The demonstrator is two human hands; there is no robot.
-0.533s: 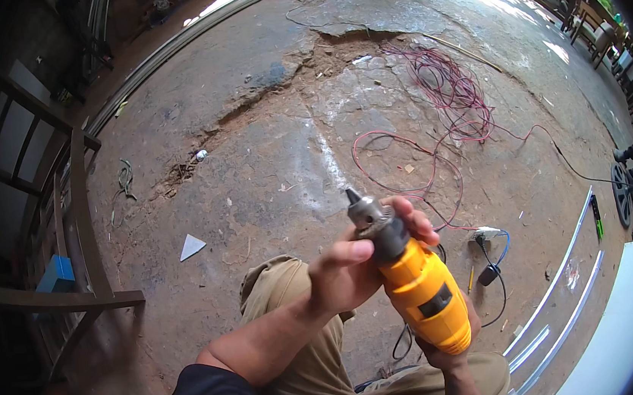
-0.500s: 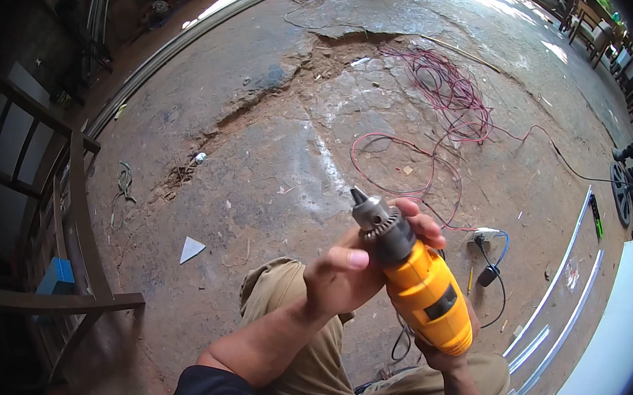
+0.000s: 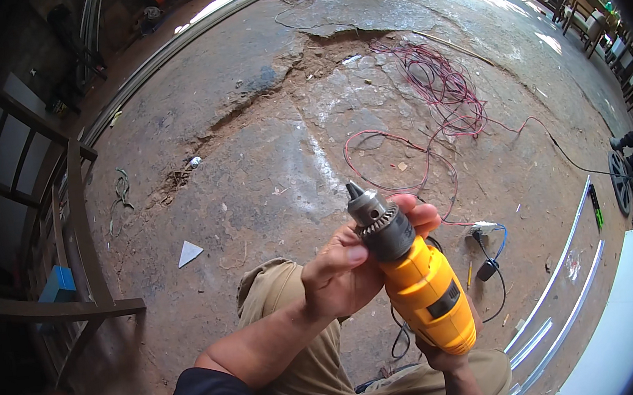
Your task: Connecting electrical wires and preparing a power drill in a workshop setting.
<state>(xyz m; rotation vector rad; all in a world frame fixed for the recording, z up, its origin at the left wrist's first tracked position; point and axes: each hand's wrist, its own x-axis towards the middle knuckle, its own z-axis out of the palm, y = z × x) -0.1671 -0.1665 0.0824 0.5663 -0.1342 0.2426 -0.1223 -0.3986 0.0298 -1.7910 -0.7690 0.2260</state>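
A yellow power drill (image 3: 428, 289) with a black and silver keyed chuck (image 3: 380, 225) is held over my lap, its chuck tilted up and away from me. The chuck jaws come together in a point, and no bit shows in them. My left hand (image 3: 339, 275) wraps around the chuck from the left and behind, thumb on the near side and fingertips showing past its right side. Below, my right hand (image 3: 446, 356) grips the drill's handle, which is mostly hidden behind the body.
A tangled red cable (image 3: 435, 79) lies on the cracked floor, leading to a white socket block (image 3: 485, 227) with a black plug. Metal strips (image 3: 560, 269) and a white panel (image 3: 625, 312) lie right. A brown frame (image 3: 86, 220) holding a blue box (image 3: 58, 285) stands left; a white triangular piece (image 3: 189, 253) lies nearby.
The chuck has tilted slightly and my left fingers have shifted a little around it. Both hands stay on the drill. The floor appears slightly farther left as the view shifts.
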